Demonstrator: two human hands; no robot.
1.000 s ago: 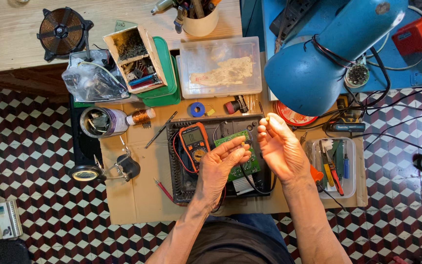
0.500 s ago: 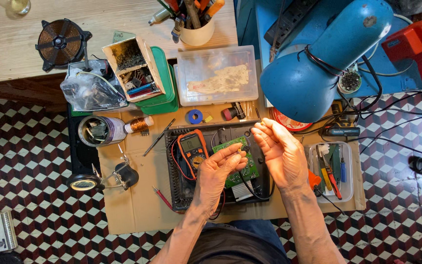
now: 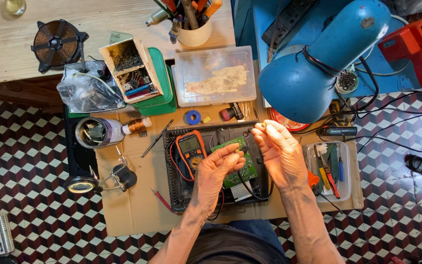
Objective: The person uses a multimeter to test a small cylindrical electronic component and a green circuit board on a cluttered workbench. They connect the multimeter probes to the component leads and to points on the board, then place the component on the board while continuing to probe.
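My left hand [image 3: 217, 170] hovers over a green circuit board [image 3: 244, 170] that lies in a black tray [image 3: 172, 188]. Its fingertips are pinched together just above the board's left edge, and I cannot see anything between them. My right hand [image 3: 280, 152] is raised to the right of the board, palm toward me. Its thumb and forefinger pinch a tiny pale piece at the top. An orange multimeter [image 3: 190, 151] lies in the tray left of the board, with black leads trailing under my hands.
A blue desk lamp [image 3: 318, 63] hangs over the back right. A clear lidded box [image 3: 216, 76], a green box [image 3: 161, 85], a carton of parts [image 3: 130, 68] and a tool cup [image 3: 194, 30] stand behind. A tool tray [image 3: 330, 168] sits right, a magnifier stand [image 3: 98, 182] left.
Both hands have stayed above the circuit board with only small finger movements. The view has tilted slightly, so the bench sits a little lower in the picture.
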